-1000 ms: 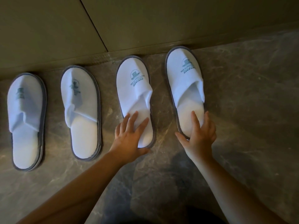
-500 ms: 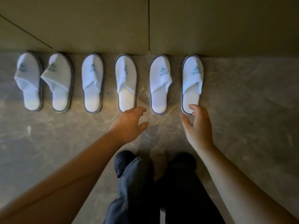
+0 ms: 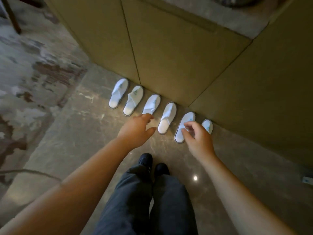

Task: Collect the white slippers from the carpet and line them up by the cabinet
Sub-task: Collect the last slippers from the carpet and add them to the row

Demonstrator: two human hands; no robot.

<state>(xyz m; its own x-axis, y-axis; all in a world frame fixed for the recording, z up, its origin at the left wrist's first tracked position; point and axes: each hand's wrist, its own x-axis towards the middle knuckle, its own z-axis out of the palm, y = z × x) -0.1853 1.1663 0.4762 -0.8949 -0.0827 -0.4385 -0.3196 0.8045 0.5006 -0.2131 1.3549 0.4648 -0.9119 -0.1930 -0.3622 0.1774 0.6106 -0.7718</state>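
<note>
Slippers (image 3: 166,117) line the cabinet (image 3: 169,56); left hand (image 3: 137,131) and right hand (image 3: 199,139) hover empty, grip loose.

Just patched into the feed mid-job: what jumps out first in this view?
A row of six white slippers lies on the marble floor, toes against the base of the olive cabinet. Both bare hands hang empty above the row, the left hand near the third slipper, the right hand partly hiding the last two. A patterned carpet lies at left.
</note>
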